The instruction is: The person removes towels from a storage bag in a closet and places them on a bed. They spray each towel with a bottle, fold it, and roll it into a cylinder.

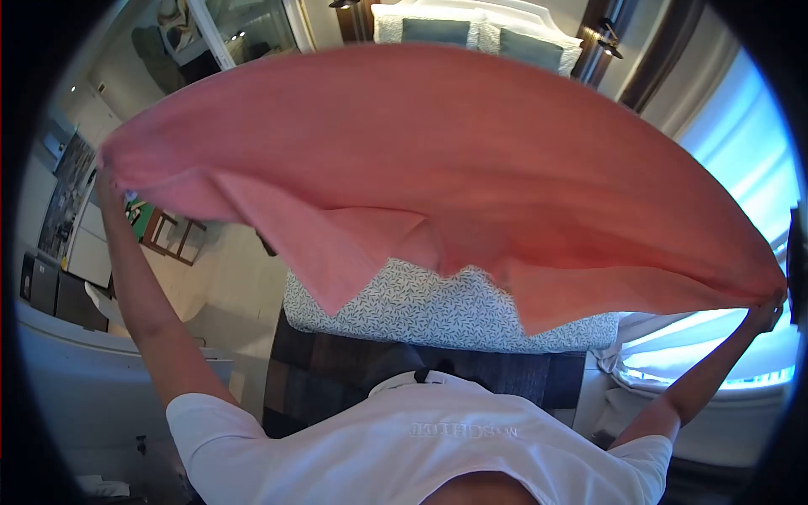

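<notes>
A large pink blanket (471, 143) is stretched wide in the air between my raised arms, its upper edge bowed upward. At the far left, my left hand (108, 172) is closed on one corner, the fingers mostly hidden by the cloth. On the far right, my right hand (766, 310) grips the other end. The lower edge of the blanket hangs in loose folds over the bed (438, 311), which has a white cover with a small leaf pattern. Most of the bed's middle is hidden behind the cloth.
Blue-grey pillows (435, 32) lie against the white headboard at the back. A bright curtained window (741, 143) is on the right. To the left are a wooden stool (175, 237) and a kitchen counter. A dark rug (337, 370) covers the floor before the bed.
</notes>
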Available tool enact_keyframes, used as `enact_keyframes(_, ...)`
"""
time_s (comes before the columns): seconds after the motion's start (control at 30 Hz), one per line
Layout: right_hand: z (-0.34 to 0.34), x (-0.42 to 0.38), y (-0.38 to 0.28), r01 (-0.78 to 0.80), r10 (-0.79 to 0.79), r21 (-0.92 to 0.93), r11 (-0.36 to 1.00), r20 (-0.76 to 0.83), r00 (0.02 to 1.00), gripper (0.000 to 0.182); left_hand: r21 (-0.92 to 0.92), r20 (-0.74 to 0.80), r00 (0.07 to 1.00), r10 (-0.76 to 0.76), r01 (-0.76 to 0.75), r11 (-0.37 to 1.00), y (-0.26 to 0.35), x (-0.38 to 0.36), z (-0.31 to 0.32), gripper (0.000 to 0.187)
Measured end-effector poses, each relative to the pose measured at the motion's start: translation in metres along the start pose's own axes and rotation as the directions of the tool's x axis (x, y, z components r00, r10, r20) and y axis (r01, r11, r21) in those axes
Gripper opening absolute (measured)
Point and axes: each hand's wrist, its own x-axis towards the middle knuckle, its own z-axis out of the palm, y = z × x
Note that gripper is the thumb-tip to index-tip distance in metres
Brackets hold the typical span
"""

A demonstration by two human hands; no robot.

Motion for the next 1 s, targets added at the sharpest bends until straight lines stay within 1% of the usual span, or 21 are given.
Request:
enact_keyframes(0.03, -0.018, 0.021, 0.010, -0.027, 0.037, 0.084, 0.996, -0.120, 0.992, 0.043, -0.447, -0.096, 0.916, -0.389, 0.309, 0.840, 0.024, -0.007, -0.005, 0.044)
enact_keyframes(0.07, -0.037, 0.042, 0.018, -0.028, 0.049, 0.102, 0.994, -0.209, 0.977, 0.043, -0.800, 0.009, 0.694, -0.720, 0.436, 0.411, 0.054, -0.022, -0.013, 0.042)
enact_keyframes(0.13, -0.074, 0.060, 0.025, -0.031, 0.053, 0.070, 0.997, -0.327, 0.944, 0.042, -0.846, -0.090, 0.565, -0.820, 0.391, 0.362, 0.054, -0.035, -0.020, 0.041)
enact_keyframes(0.17, -0.092, 0.064, 0.021, -0.033, 0.049, 0.047, 0.998, -0.386, 0.921, 0.042, -0.570, -0.316, 0.736, -0.598, 0.357, 0.740, 0.022, -0.054, -0.024, 0.039)
enact_keyframes(0.2, -0.108, 0.060, 0.009, -0.038, 0.045, 0.023, 0.999, -0.436, 0.899, 0.041, -0.178, -0.417, 0.866, -0.275, 0.219, 0.959, -0.003, -0.062, -0.022, 0.038)
enact_keyframes(0.23, -0.127, 0.067, 0.011, -0.043, 0.035, -0.005, 0.999, -0.475, 0.879, 0.041, -0.080, -0.504, 0.795, -0.337, 0.345, 0.935, -0.001, -0.076, -0.032, 0.038)
enact_keyframes(0.27, -0.148, 0.079, 0.016, -0.042, 0.015, -0.041, 0.998, -0.501, 0.865, 0.041, -0.219, -0.584, 0.648, -0.489, 0.454, 0.864, 0.017, -0.084, -0.041, 0.038)
enact_keyframes(0.3, -0.164, 0.093, 0.018, -0.031, -0.013, -0.073, 0.997, -0.532, 0.847, 0.040, -0.387, -0.632, 0.500, -0.592, 0.458, 0.800, 0.037, -0.089, -0.046, 0.038)
enact_keyframes(0.33, -0.171, 0.102, 0.012, -0.006, -0.051, -0.107, 0.994, -0.529, 0.847, 0.040, -0.455, -0.659, 0.448, -0.604, 0.402, 0.794, 0.050, -0.088, -0.050, 0.038)
enact_keyframes(0.4, -0.161, 0.123, -0.002, 0.095, -0.150, -0.142, 0.985, -0.461, 0.875, 0.040, -0.513, -0.665, 0.501, -0.554, 0.232, 0.826, 0.086, -0.062, -0.049, 0.038)
enact_keyframes(0.47, -0.115, 0.118, -0.036, 0.257, -0.280, -0.116, 0.960, -0.312, 0.908, 0.039, -0.589, -0.599, 0.656, -0.459, 0.027, 0.808, 0.154, -0.023, -0.034, 0.038)
enact_keyframes(0.53, -0.044, 0.084, -0.077, 0.376, -0.371, 0.027, 0.926, -0.119, 0.921, 0.039, -0.721, -0.475, 0.813, -0.336, -0.141, 0.679, 0.261, 0.000, -0.006, 0.037)
enact_keyframes(0.6, 0.033, 0.015, -0.121, 0.377, -0.411, 0.224, 0.899, 0.130, 0.902, 0.038, -0.864, -0.317, 0.934, -0.166, -0.213, 0.455, 0.377, 0.000, 0.027, 0.037)
enact_keyframes(0.67, 0.103, -0.097, -0.176, 0.195, -0.413, 0.457, 0.868, 0.447, 0.794, 0.038, -0.966, -0.161, 0.987, 0.021, -0.162, 0.204, 0.492, -0.028, 0.067, 0.037)
enact_keyframes(0.7, 0.125, -0.162, -0.200, 0.012, -0.390, 0.528, 0.849, 0.612, 0.688, 0.037, -0.987, -0.108, 0.989, 0.100, -0.119, 0.105, 0.534, -0.047, 0.084, 0.037)
enact_keyframes(0.73, 0.139, -0.234, -0.221, -0.212, -0.361, 0.535, 0.818, 0.763, 0.536, 0.037, -0.997, -0.068, 0.983, 0.171, -0.070, 0.009, 0.565, -0.071, 0.100, 0.037)
enact_keyframes(0.8, 0.143, -0.341, -0.242, -0.560, -0.332, 0.379, 0.736, 0.924, 0.189, 0.037, -0.994, -0.026, 0.966, 0.256, 0.003, -0.112, 0.612, -0.107, 0.117, 0.037)
enact_keyframes(0.83, 0.141, -0.374, -0.245, -0.676, -0.311, 0.268, 0.686, 0.949, 0.060, 0.037, -0.988, -0.023, 0.960, 0.279, 0.020, -0.151, 0.626, -0.122, 0.126, 0.037)
enact_keyframes(0.87, 0.135, -0.396, -0.242, -0.761, -0.287, 0.167, 0.627, 0.958, -0.026, 0.037, -0.984, -0.012, 0.956, 0.293, 0.041, -0.174, 0.632, -0.137, 0.129, 0.037)
enact_keyframes(0.93, 0.126, -0.415, -0.233, -0.854, -0.253, 0.048, 0.519, 0.962, -0.099, 0.036, -0.982, -0.012, 0.952, 0.306, 0.046, -0.181, 0.636, -0.157, 0.135, 0.037)
enact_keyframes(1.0, 0.124, -0.419, -0.238, -0.918, -0.276, 0.021, 0.397, 0.956, -0.097, 0.030, -0.986, -0.009, 0.953, 0.303, 0.042, -0.162, 0.634, -0.164, 0.134, 0.037)
